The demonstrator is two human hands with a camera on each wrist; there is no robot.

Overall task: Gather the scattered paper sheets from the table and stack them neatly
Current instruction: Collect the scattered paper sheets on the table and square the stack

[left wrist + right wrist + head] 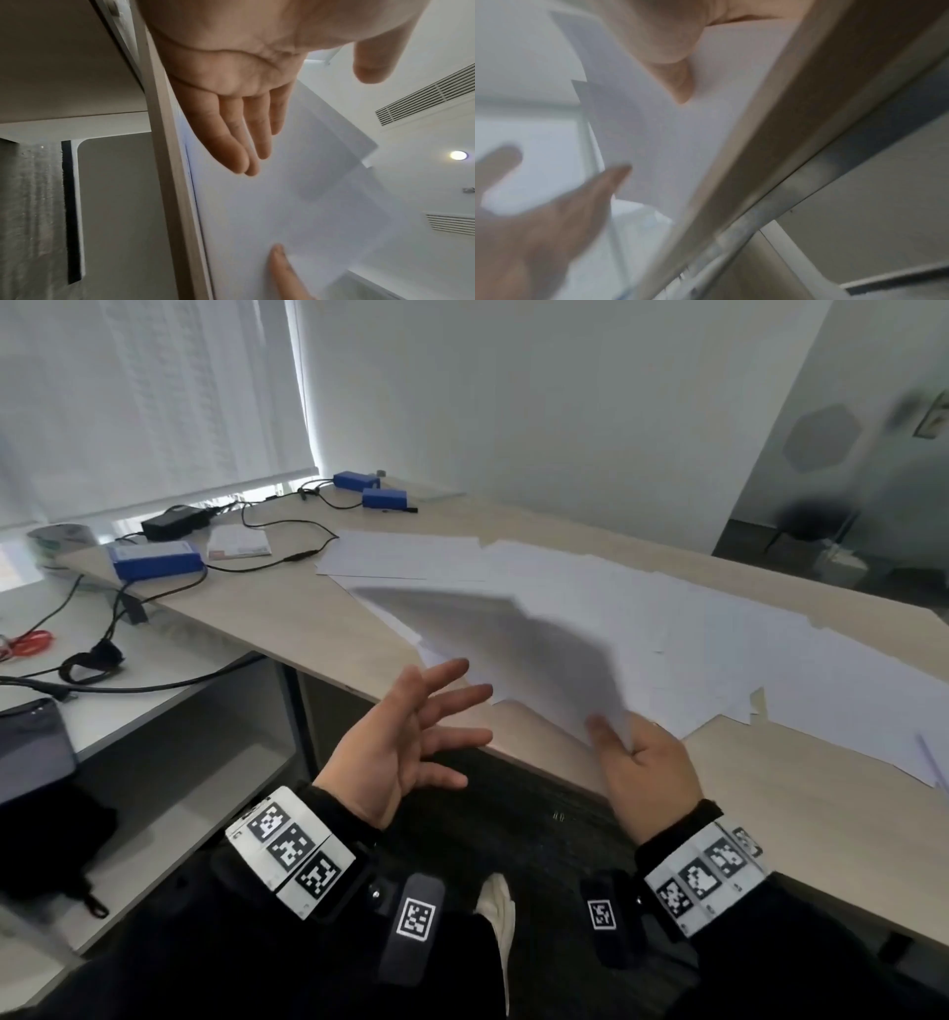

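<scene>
paper lifted at the near edge of a cluttered desk

the long wooden table (287, 613) runs from the window side to the far right, with a lower white desk (154, 690) butting against its left end. across the table's middle and right lies a wide spread of scattered paper sheets (719, 629), overlapping at many angles, some reaching the near edge. a blurred bundle of sheets (513, 649) is raised above that spread and throws a dark shadow on the paper under it. the right hand (649, 765) pinches this bundle at its near corner, thumb on top, the other fingers hidden beneath the paper. the left hand (405, 737) is free just off the table's near edge, palm turned inward, fingers straight and fanned toward the bundle, holding nothing; whether a fingertip touches the paper cannot be told.

on the table's left part, beside the sheets, sit a blue box (156, 559) at the corner, a black power adapter (177, 522), a small white notepad (239, 541), and two more blue boxes (369, 487) near the wall. black cables (287, 526) loop between them, one ending just beside the farthest sheets. a red cord (33, 642) lies on the white desk.
</scene>
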